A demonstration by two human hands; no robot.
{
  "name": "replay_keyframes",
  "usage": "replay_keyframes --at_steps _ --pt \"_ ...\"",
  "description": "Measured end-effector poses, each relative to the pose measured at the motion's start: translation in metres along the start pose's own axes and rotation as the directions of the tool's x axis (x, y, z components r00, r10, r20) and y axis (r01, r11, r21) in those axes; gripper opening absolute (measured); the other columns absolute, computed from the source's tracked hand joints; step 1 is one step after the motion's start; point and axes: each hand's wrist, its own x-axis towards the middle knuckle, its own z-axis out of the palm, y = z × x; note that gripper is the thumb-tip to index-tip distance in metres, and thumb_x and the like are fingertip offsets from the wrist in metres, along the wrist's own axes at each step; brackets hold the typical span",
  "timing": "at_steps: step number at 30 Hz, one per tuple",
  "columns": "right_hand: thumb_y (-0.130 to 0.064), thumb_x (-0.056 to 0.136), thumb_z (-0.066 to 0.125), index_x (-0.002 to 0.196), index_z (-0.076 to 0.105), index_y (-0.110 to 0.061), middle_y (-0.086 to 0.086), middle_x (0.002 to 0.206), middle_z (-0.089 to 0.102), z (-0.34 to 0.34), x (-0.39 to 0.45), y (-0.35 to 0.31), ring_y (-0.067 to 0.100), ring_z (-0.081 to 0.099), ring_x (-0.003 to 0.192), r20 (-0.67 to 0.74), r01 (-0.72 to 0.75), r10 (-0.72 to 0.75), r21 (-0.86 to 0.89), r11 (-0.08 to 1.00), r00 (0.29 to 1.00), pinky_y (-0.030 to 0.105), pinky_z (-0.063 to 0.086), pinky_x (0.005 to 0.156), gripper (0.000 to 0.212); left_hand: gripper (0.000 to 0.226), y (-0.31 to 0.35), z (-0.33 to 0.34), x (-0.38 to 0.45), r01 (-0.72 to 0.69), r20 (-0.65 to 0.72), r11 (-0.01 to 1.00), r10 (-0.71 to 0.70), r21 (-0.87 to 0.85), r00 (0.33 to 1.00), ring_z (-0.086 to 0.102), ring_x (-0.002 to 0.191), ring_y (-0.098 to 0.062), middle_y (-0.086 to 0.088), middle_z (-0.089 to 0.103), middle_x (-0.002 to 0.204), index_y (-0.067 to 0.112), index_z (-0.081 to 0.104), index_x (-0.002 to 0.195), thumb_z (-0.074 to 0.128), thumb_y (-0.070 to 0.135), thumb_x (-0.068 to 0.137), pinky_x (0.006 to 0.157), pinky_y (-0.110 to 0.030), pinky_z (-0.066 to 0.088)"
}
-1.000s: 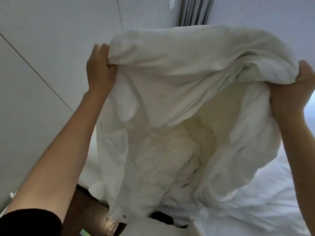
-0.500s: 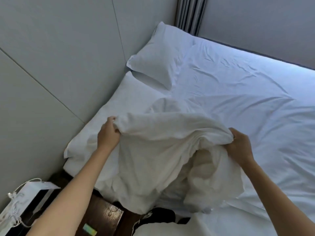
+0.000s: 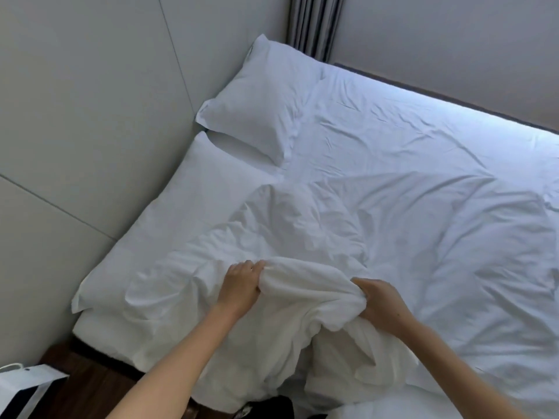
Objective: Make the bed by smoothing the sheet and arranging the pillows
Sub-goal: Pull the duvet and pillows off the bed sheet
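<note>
A white duvet [image 3: 302, 243] lies crumpled over the near half of the bed, its bunched edge lifted at the front. My left hand [image 3: 242, 281] grips that edge at its left end. My right hand [image 3: 378, 300] grips the same edge farther right. Two white pillows lie along the left wall: the near pillow [image 3: 187, 213] is partly covered by the duvet, and the far pillow [image 3: 260, 101] sits in the corner. The white sheet [image 3: 423, 176] is wrinkled across the rest of the mattress.
Grey wall panels [image 3: 90, 116] run along the left of the bed and a grey curtain [image 3: 314, 25] hangs at the far corner. A white paper bag [image 3: 21, 385] stands on the dark wooden floor [image 3: 90, 385] at the lower left.
Both hands have brought the duvet down from head height onto the bed. It has spread out over the near pillow and sheet, and the pillows and sheet have come into view.
</note>
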Motion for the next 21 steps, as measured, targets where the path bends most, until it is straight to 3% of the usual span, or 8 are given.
replay_keyframes --at_steps 3,7,9,11,12,15,18,21 --pt "-0.047 0.068 0.051 0.077 0.061 -0.024 -0.006 0.075 0.067 -0.018 0.033 0.012 0.022 0.064 0.073 -0.108 -0.030 0.020 -0.087 0.996 0.994 0.030 0.042 0.061 0.027 0.015 0.005 -0.032 0.056 -0.012 0.024 1.000 0.012 -0.017 1.000 0.060 0.054 -0.031 -0.008 0.057 0.063 0.011 0.060 0.078 0.054 0.006 0.065 0.049 -0.030 0.043" --pt "-0.032 0.072 0.048 0.083 0.057 -0.013 0.005 0.080 0.064 -0.086 0.116 -0.005 0.030 0.062 0.077 -0.423 -0.115 0.039 -0.156 0.981 0.905 0.032 0.032 0.059 0.024 0.013 0.001 -0.115 0.160 0.027 -0.193 0.999 -0.020 0.037 0.981 0.061 0.065 -0.036 -0.017 0.061 0.074 0.006 0.061 0.083 0.048 0.007 0.078 0.052 -0.034 0.037" --pt "-0.024 0.077 0.048 0.090 0.060 -0.012 0.010 0.087 0.063 -0.135 0.162 -0.027 0.034 0.060 0.083 -0.651 -0.142 0.006 -0.156 0.977 0.759 0.033 0.033 0.063 0.021 0.018 -0.001 -0.174 0.223 0.078 -0.394 0.990 -0.026 0.116 0.919 0.059 0.070 -0.037 -0.018 0.062 0.078 0.007 0.061 0.087 0.045 0.013 0.080 0.061 -0.036 0.039" --pt "-0.017 0.083 0.049 0.111 0.061 -0.016 0.013 0.105 0.059 -0.181 0.207 -0.052 0.037 0.055 0.099 -0.807 -0.178 -0.023 -0.158 0.971 0.590 0.039 0.037 0.078 0.031 0.030 0.002 -0.229 0.278 0.265 -0.525 0.955 -0.161 0.129 0.835 0.058 0.094 -0.038 -0.020 0.062 0.099 0.010 0.060 0.109 0.046 0.016 0.084 0.091 -0.047 0.039" --pt "-0.015 0.085 0.050 0.127 0.056 -0.020 0.013 0.118 0.054 -0.201 0.228 -0.065 0.036 0.049 0.111 -0.830 -0.206 -0.018 -0.159 0.966 0.557 0.041 0.035 0.089 0.042 0.041 0.005 -0.248 0.299 0.371 -0.508 0.923 -0.273 0.100 0.817 0.050 0.112 -0.039 -0.022 0.056 0.119 0.011 0.050 0.128 0.045 0.019 0.088 0.106 -0.052 0.026" --pt "-0.013 0.086 0.058 0.150 0.024 -0.025 0.017 0.146 0.031 -0.222 0.270 -0.097 0.035 0.027 0.136 -0.739 -0.310 0.004 -0.278 0.909 0.673 0.045 0.017 0.113 0.074 0.065 0.015 -0.268 0.327 0.457 -0.319 0.881 -0.401 0.120 0.858 0.015 0.142 -0.039 -0.024 0.021 0.152 0.009 0.011 0.151 0.039 0.028 0.095 0.114 -0.056 0.000" --pt "-0.018 0.086 0.061 0.151 0.021 -0.021 0.019 0.153 0.022 -0.194 0.274 -0.103 0.037 0.016 0.143 -0.655 -0.263 -0.044 -0.363 0.894 0.755 0.050 0.007 0.116 0.076 0.066 0.015 -0.235 0.314 0.333 -0.248 0.930 -0.290 0.153 0.924 0.010 0.144 -0.038 -0.023 0.016 0.154 0.011 0.016 0.150 0.043 0.030 0.093 0.114 -0.056 0.001" --pt "-0.022 0.088 0.060 0.150 0.025 -0.018 0.020 0.152 0.024 -0.132 0.263 -0.089 0.037 0.017 0.142 -0.544 -0.175 -0.054 -0.360 0.917 0.838 0.048 0.010 0.117 0.072 0.061 0.004 -0.175 0.280 0.298 -0.092 0.947 -0.288 0.124 0.953 0.014 0.142 -0.037 -0.022 0.022 0.152 0.012 0.025 0.146 0.046 0.027 0.091 0.115 -0.054 0.007"
